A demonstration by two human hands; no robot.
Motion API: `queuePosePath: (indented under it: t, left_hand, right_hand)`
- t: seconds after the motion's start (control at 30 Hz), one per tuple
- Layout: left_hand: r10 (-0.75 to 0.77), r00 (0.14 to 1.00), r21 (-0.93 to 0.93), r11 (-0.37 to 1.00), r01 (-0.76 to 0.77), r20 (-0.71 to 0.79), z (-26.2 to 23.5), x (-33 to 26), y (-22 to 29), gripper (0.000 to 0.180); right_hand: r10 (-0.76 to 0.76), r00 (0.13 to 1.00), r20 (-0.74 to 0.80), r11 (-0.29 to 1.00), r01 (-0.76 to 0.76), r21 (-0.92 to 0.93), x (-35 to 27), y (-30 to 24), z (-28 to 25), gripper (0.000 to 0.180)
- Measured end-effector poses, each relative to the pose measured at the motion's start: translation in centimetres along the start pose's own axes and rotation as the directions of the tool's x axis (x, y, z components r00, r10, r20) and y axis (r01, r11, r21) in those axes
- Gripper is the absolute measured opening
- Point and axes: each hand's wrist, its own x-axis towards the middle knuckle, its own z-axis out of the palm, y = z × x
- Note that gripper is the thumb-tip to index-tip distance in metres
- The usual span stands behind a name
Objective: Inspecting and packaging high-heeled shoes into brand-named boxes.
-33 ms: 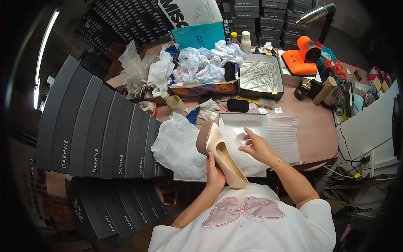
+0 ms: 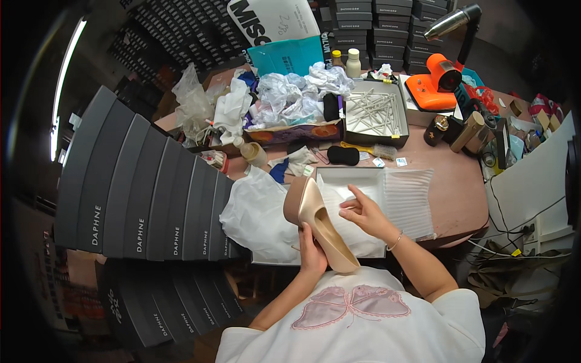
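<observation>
My left hand is closed around the side of a beige satin high-heeled pump. The shoe is tilted, its toe up and away from me, its open top showing the tan lining. Much of the heel is hidden. Just right of the shoe, my right hand hovers with its fingers apart and appears to hold nothing. Beneath both hands lies an open shoebox lined with white tissue paper, which spills over its left side. A ribbed white padding sheet spreads over its right side.
Large dark shoeboxes are stacked at my left. Behind the work area stand a carton of crumpled paper, a box of white sticks and an orange device. A black oval pad and a brush lie nearer.
My right hand has shifted slightly left toward the shoe, and its thumb and index finger look a little closer together. My left hand keeps hold of the pump in nearly the same place.
</observation>
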Motion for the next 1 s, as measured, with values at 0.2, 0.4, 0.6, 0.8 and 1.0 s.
queuePosePath:
  t: [0.2,0.4,0.6,0.8,1.0]
  left_hand:
    - [0.378,0.865,0.372,0.790,-0.487,0.331,1.0,0.3,-0.7,0.077]
    - [0.436,0.558,0.364,0.452,-0.814,0.706,3.1,-1.0,9.7,0.114]
    - [0.462,0.353,0.084,0.507,-0.858,0.814,5.4,-2.2,9.8,0.056]
    - [0.435,0.298,0.037,0.514,-0.857,0.850,5.6,-1.9,9.8,0.060]
    - [0.286,0.617,0.231,0.748,-0.622,0.733,5.1,-0.8,9.0,0.090]
  right_hand:
    - [0.148,0.970,0.195,0.092,-0.210,0.973,0.9,-3.8,6.6,0.060]
    - [-0.078,0.967,0.240,0.638,-0.137,0.758,-3.0,-5.4,4.4,0.071]
    - [-0.184,0.885,0.428,0.598,-0.244,0.763,-7.1,-7.4,4.5,0.081]
    - [-0.309,0.808,0.502,0.870,0.026,0.493,-7.5,-6.5,3.0,0.048]
    - [-0.074,0.957,0.280,0.428,-0.223,0.876,-6.6,-7.8,5.0,0.047]
